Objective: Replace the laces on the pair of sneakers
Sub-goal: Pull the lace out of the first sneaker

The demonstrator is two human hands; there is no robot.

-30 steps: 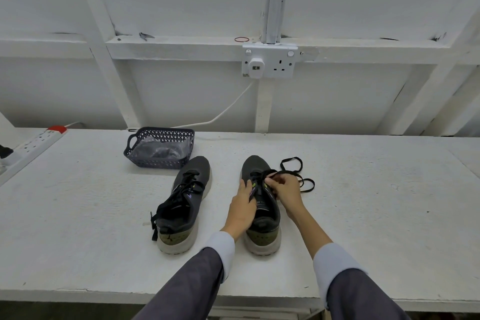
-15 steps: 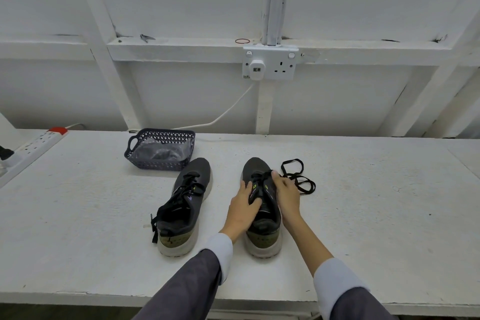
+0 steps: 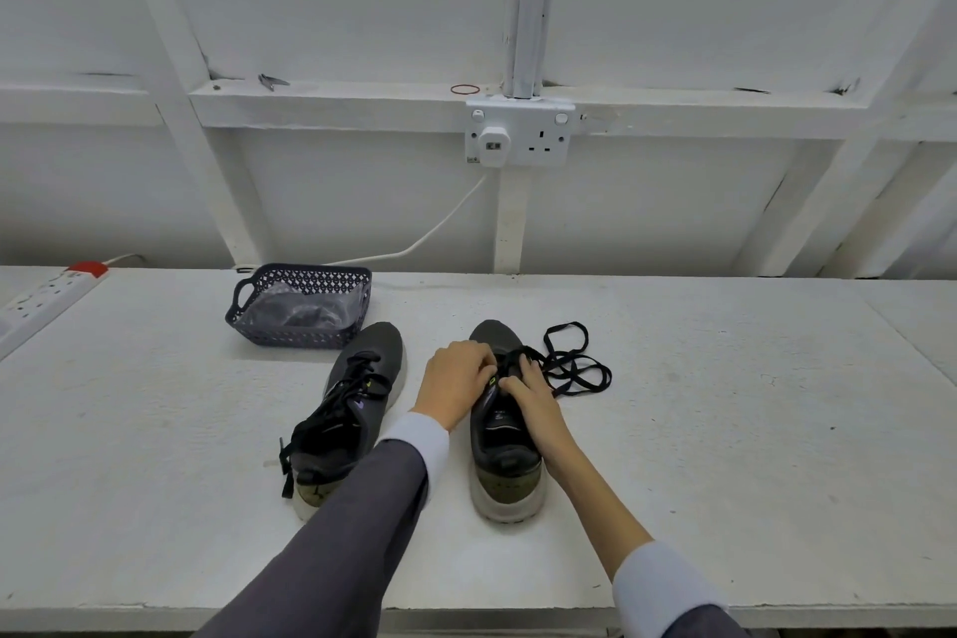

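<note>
While its heel faces the person and its toe points away toward the wall, the half-unlaced sneaker lies lengthwise at the middle of the tabletop. The left hand curls its fingers over the upper by the eyelets; the right hand pinches the black lace, which trails in loops to the right. Just beside it on the left, the laced sneaker angles slightly rightward, in front of a dark basket.

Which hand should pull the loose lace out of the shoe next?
Probably the right hand: it sits on the side of the sneaker where the loose lace trails. The left hand grips the sneaker's other side.
</note>
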